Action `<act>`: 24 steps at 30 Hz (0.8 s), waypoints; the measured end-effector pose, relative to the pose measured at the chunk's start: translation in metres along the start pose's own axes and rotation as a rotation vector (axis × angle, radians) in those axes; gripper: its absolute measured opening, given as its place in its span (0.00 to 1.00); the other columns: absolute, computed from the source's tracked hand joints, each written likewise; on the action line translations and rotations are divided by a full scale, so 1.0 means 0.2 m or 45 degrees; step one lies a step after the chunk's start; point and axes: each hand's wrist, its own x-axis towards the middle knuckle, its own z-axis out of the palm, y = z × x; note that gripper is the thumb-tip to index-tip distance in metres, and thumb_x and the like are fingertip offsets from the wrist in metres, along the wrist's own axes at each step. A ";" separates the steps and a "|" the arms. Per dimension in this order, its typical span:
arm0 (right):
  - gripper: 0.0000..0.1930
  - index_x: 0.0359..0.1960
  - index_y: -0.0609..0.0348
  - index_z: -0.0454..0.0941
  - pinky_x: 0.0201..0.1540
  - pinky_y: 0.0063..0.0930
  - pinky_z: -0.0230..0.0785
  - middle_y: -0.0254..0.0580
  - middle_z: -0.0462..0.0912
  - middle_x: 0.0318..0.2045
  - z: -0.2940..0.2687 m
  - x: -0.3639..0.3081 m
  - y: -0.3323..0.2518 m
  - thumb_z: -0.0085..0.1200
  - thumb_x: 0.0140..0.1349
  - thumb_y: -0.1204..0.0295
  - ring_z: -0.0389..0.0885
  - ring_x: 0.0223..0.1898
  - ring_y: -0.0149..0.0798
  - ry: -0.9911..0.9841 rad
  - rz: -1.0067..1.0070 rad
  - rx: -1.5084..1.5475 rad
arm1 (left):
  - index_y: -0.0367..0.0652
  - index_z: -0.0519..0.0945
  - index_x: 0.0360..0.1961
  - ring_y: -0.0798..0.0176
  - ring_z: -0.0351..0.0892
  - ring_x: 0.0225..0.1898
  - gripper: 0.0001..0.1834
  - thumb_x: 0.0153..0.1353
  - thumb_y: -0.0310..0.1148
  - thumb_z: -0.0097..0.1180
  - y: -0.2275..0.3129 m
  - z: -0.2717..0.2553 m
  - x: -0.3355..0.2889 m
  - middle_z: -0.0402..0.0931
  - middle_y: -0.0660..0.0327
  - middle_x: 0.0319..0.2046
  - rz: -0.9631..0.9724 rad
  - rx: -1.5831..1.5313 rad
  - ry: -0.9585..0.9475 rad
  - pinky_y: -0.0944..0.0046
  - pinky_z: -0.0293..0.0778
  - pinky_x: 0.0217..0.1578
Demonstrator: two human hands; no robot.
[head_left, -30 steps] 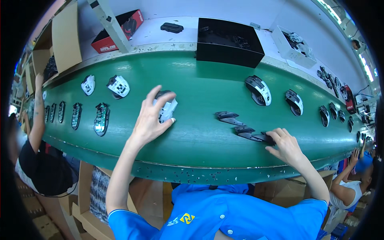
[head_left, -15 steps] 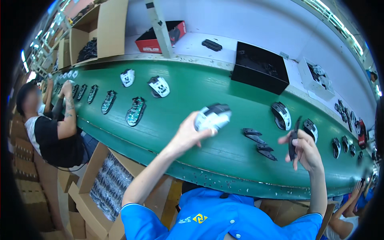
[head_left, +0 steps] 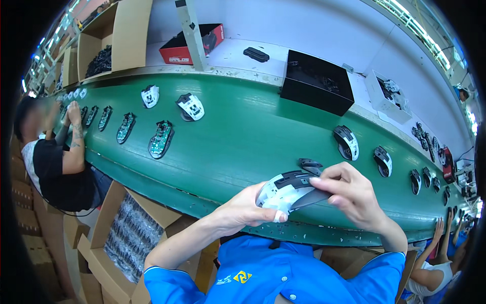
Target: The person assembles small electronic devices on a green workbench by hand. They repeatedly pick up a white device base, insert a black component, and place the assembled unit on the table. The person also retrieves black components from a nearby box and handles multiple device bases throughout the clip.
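The left hand (head_left: 242,206) grips a white-and-black plastic mouse shell (head_left: 286,188); the right hand (head_left: 356,196), pinching a dark, curved plastic piece (head_left: 310,199), has brought it against the shell's right side.

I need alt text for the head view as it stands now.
The left hand grips a white-and-black mouse shell while the right hand holds a dark curved piece against it. Beyond, a green work surface bears other mouse shells and circuit boards, with an open black box behind.

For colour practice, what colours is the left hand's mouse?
The mouse is white and black, as the head view shows.
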 end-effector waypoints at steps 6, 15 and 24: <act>0.24 0.48 0.58 0.78 0.52 0.44 0.66 0.40 0.77 0.39 0.05 -0.01 0.00 0.62 0.48 0.61 0.75 0.38 0.38 0.078 -0.328 -0.515 | 0.44 0.46 0.68 0.78 0.63 0.25 0.54 0.47 0.50 0.63 0.01 -0.01 -0.03 0.65 0.58 0.47 -0.049 -0.332 -0.104 0.80 0.52 0.13; 0.21 0.46 0.53 0.79 0.49 0.38 0.68 0.33 0.76 0.39 0.11 0.01 -0.04 0.62 0.49 0.62 0.69 0.41 0.36 -0.022 -0.449 -0.637 | 0.44 0.34 0.68 0.56 0.53 0.65 0.64 0.37 0.18 0.68 0.01 0.00 -0.03 0.54 0.51 0.62 0.168 -0.105 -0.173 0.57 0.56 0.62; 0.17 0.45 0.49 0.80 0.37 0.27 0.65 0.31 0.75 0.39 0.14 0.02 -0.06 0.59 0.51 0.66 0.67 0.37 0.32 0.025 -0.534 -0.717 | 0.43 0.36 0.68 0.58 0.58 0.62 0.61 0.40 0.18 0.67 0.02 0.03 -0.06 0.56 0.51 0.60 0.317 0.164 -0.080 0.60 0.64 0.58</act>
